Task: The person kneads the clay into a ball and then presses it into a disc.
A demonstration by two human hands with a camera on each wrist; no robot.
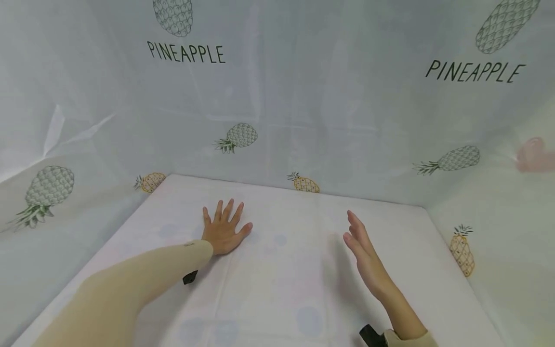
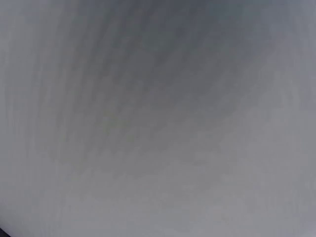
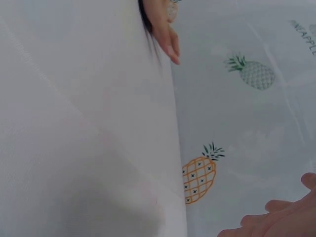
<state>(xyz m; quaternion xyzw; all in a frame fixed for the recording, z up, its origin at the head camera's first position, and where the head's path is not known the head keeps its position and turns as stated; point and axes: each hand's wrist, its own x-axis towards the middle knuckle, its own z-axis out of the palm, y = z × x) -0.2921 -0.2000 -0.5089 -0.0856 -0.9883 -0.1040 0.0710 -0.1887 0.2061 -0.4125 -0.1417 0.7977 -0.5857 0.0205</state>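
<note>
My left hand [image 1: 223,233] lies palm down on the white cloth [image 1: 269,284] covering the table, its fingers spread and straight. To the right, my right hand [image 1: 368,258] is held edge-on above the cloth, casting a shadow, with straight fingers and nothing in it. In the right wrist view, fingers of the right hand [image 3: 281,217] enter at the lower right corner, while the left hand [image 3: 165,29] shows at the top. Only a blurred grey surface [image 2: 158,148] fills the left wrist view, without any fingers.
A pale hanging sheet [image 1: 329,120] printed with pineapples and lettering encloses the table at the back and both sides. Faint blue dots mark the cloth. Small black devices sit at the left wrist [image 1: 190,277] and the right wrist [image 1: 372,336].
</note>
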